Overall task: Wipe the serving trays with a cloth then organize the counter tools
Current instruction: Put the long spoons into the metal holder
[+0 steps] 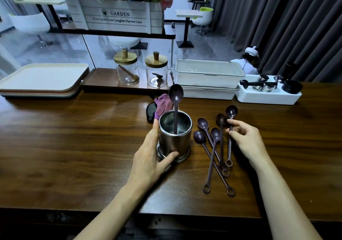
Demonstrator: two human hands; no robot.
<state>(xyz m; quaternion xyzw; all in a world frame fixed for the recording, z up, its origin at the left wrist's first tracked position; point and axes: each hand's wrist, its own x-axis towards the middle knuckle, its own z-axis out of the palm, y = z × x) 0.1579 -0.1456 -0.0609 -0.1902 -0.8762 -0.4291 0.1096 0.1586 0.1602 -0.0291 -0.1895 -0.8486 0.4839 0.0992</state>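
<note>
A steel utensil cup (174, 128) stands on the wooden counter (74, 138), with one long dark spoon (175, 93) upright inside it. My left hand (153, 154) grips the cup's left side, thumb across its base. Several more dark long-handled spoons (212, 147) lie fanned on the counter just right of the cup. My right hand (244, 139) pinches the handle of the rightmost spoon (231, 112), which lies on the counter. A purple cloth (163, 105) is bunched behind the cup. Stacked cream serving trays (42, 78) sit at the far left.
Two glass jars with wooden lids (127, 69) stand on a low shelf behind. White lidded boxes (207, 73) and a white bin of coffee tools (268, 93) line the back right. A flower crate (118, 15) sits above. A person is beyond the counter, far right.
</note>
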